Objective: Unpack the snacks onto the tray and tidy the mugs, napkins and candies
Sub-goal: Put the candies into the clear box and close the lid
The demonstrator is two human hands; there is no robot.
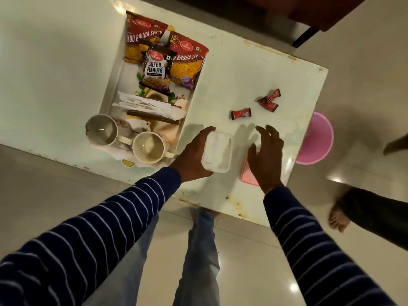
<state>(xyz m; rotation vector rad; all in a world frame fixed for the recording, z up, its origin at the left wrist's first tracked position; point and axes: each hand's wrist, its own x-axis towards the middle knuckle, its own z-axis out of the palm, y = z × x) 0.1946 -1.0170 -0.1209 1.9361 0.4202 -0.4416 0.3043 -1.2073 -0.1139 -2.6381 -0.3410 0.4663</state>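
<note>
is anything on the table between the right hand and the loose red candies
Nothing visible does. The right hand hovers open over the pink lid, and only bare table lies between its fingertips and the single candy and the candy pair beyond.

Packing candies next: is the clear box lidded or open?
Open. The clear box in the left hand shows no lid; a pink lid lies beside it.

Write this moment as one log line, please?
left hand: grips clear container | right hand: open above pink lid | candies: loose on table | snack packets: on tray
</note>
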